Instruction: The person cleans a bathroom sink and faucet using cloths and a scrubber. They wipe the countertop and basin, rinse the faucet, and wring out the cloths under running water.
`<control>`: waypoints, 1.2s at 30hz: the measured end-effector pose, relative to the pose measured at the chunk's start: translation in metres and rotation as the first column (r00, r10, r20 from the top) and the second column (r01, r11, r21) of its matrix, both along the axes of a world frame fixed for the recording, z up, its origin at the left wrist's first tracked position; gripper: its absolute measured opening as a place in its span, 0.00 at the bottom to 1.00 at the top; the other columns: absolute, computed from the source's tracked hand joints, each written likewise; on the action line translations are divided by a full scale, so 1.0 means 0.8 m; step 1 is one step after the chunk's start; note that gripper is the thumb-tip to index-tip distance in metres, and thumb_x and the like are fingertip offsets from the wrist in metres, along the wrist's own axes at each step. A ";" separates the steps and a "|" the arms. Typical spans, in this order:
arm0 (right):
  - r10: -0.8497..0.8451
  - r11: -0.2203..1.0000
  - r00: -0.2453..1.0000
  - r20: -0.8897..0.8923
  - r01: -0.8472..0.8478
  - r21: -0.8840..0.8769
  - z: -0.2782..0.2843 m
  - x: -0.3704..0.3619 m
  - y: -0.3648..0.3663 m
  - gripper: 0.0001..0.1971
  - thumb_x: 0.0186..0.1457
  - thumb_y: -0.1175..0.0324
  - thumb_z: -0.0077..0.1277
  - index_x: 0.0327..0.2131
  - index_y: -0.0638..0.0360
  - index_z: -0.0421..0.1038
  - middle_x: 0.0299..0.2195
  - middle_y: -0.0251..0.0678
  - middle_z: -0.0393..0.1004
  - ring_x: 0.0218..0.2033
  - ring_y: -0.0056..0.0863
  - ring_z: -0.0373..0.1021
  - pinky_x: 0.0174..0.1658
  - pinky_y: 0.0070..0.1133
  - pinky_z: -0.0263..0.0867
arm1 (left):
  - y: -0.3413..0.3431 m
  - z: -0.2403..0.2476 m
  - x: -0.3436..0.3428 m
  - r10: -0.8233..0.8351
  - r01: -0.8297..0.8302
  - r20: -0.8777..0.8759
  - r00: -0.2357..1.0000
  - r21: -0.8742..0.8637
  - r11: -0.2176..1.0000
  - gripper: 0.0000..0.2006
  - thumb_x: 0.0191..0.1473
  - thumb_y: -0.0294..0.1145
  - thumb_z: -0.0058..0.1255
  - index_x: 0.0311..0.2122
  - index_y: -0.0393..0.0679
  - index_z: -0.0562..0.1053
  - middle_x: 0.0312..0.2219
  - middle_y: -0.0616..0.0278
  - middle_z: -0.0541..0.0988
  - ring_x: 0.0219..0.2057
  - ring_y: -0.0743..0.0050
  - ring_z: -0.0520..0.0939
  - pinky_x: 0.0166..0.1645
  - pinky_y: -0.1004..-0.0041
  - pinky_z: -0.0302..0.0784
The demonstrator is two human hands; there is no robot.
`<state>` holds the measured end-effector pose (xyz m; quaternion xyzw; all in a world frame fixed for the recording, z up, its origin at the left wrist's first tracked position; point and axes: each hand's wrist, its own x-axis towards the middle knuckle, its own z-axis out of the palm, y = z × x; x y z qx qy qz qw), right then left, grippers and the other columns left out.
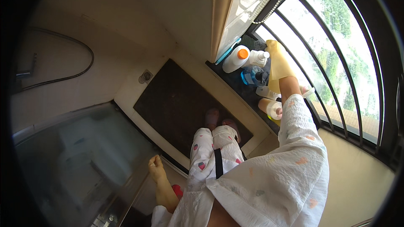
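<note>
My right hand (278,61), in a yellow rubber glove, reaches over the dark windowsill (232,80). Its fingers point toward the sill's far end, beside a white pump bottle (257,58); their grip is hidden from this angle. A white bottle with an orange cap (235,61) and a blue clear bottle (251,77) stand close by. Low on the left, my left hand (157,169) hangs beside the glass panel, also in a yellow glove. Its fingers are curled in, and nothing shows in them.
A blue-handled brush (228,51) leans at the sill's wall end. Nearer me stand more bottles (271,108). Dark bars (332,38) cross the window. A dark mat (176,101) lies under my feet, a drain (146,76) by its corner. A frosted glass panel (84,143) stands left.
</note>
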<state>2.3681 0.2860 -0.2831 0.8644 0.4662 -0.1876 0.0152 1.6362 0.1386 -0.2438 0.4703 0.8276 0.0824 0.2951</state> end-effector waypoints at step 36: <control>0.251 0.476 -0.386 -0.888 -0.749 0.461 0.389 -1.324 -0.386 0.21 0.66 0.55 0.50 0.44 0.69 0.74 0.32 0.36 0.76 0.26 0.21 0.72 0.37 0.18 0.75 | -0.382 0.444 -0.419 0.357 -0.860 0.789 0.500 0.500 0.101 0.24 0.68 0.46 0.44 0.57 0.36 0.71 0.45 0.60 0.78 0.45 0.73 0.76 0.53 0.72 0.72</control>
